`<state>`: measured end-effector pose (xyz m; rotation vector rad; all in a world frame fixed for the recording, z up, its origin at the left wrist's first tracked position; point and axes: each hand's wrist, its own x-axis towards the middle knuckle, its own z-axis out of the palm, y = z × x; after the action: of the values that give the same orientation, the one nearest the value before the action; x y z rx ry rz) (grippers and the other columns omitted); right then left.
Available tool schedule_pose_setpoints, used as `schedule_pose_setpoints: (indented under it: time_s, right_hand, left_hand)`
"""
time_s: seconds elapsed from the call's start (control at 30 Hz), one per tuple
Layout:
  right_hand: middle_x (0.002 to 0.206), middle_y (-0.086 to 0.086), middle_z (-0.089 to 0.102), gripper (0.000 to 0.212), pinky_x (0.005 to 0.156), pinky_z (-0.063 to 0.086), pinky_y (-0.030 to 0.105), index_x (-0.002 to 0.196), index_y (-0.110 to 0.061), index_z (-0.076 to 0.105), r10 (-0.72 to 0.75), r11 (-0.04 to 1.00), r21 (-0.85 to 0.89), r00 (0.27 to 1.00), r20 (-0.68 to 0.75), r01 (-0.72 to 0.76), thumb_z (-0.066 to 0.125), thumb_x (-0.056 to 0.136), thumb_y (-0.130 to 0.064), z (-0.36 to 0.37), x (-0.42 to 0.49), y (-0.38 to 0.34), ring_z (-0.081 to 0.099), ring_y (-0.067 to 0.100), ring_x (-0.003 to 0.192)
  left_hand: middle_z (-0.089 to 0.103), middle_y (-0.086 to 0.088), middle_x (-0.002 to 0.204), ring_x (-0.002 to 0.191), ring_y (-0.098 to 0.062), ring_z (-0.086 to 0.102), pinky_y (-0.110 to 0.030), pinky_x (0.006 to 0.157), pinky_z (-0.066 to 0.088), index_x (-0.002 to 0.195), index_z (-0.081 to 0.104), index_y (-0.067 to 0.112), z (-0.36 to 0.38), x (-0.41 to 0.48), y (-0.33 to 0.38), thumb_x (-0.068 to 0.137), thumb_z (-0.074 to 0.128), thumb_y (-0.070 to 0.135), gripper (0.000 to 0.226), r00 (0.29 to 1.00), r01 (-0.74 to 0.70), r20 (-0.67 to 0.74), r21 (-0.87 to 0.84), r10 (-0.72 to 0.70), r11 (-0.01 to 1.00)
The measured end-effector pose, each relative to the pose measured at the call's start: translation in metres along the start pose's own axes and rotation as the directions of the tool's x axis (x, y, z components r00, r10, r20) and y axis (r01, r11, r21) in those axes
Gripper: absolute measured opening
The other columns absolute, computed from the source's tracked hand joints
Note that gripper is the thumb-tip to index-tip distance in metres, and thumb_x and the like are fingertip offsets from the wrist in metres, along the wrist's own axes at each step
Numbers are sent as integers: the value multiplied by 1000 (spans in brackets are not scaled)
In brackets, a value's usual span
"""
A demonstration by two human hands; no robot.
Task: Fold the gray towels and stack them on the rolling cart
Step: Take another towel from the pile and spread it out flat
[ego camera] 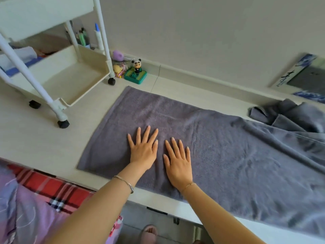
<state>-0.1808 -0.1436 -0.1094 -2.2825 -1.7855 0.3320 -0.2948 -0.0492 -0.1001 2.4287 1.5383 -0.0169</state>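
A pale bench point(44, 143) runs along a beige wall, with a gray towel point(228, 147) spread flat on it. The left hand point(143, 148) and right hand point(178, 162) press its left end, grip wide, fingers straight. The rolling cart point(70, 80) stands left; crumpled towels point(290, 113) lie far right.

The towel point(219, 152) is dark gray. The other towels point(288, 113) are gray too. The cart point(93, 56) is cream with black wheels point(63, 123). The worktop point(35, 138) is pale cream and the wall point(211, 32) is off-white. The panda point(137, 65) is black and white on a green base point(135, 78). A cloth point(52, 185) has red, white and black checks. The blanket point(22, 217) is purple with thin white lines. The slipper point(149, 232) is pink.
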Motion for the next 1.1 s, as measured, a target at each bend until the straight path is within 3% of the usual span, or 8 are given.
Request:
schedule_pose_setpoints:
  time_s: [0.13,0.23,0.3,0.4,0.53,0.73,1.0,1.1]
  right_hand:
    - [156,-11,9,57,118,-11,33,148,-31,24,-13,993,114,997,-75,22,8,95,-47,-16,-4,16,0,8,145]
    - [157,-4,18,59,117,-12,31,147,-27,32,149,987,83,972,-183,-136,10,95,-46,-30,-22,53,8,16,147]
    - [158,-3,17,66,117,-11,33,147,-26,32,295,955,86,935,-198,-284,6,92,-49,-37,-39,85,7,19,147]
    - [159,-3,12,73,117,-8,36,149,-26,26,458,889,92,869,-187,-449,-1,86,-53,-46,-61,130,4,19,147]
    - [159,-7,2,70,118,-8,36,151,-31,14,460,886,10,876,-146,-463,-3,87,-55,-51,-84,156,-3,15,147]
    - [156,-9,-6,70,115,-16,34,150,-33,3,408,911,7,903,-137,-411,-13,88,-62,-41,-100,145,-12,14,144]
    - [157,-11,1,66,115,-16,34,150,-33,13,380,925,34,913,-150,-379,-6,91,-58,-46,-92,145,-2,16,147]
    - [158,-8,5,78,116,-15,35,150,-32,16,475,878,24,862,-178,-479,-16,86,-63,-59,-106,176,-2,17,147]
  left_hand:
    - [-6,5,160,146,-30,-11,-63,111,-7,150,-3,36,-3,2,-9,101,12,41,51,997,77,6,48,-78,996]
    - [-7,-1,160,145,-34,-13,-61,112,-9,151,-3,26,-9,4,5,100,8,44,56,989,139,30,72,-142,988]
    - [-7,-2,160,145,-31,-13,-58,113,-11,151,-5,22,-6,1,39,100,9,45,58,999,47,16,36,-48,998]
    - [-7,3,160,146,-26,-13,-56,112,-14,150,-6,29,11,-12,115,100,5,45,54,969,-243,46,-43,245,969]
    - [0,3,160,147,-28,-4,-59,111,-10,150,-1,34,38,-28,172,82,-16,50,72,909,-398,140,6,393,918]
    - [39,0,149,138,-33,33,-66,106,20,143,37,34,50,-25,162,94,19,48,54,920,-390,59,74,386,918]
    - [45,-3,145,132,-35,43,-66,100,31,142,38,31,41,-23,151,92,24,46,54,922,-385,90,87,377,919]
    - [25,-2,156,143,-33,23,-62,110,13,147,11,33,39,-25,174,90,4,50,60,893,-443,121,76,433,893]
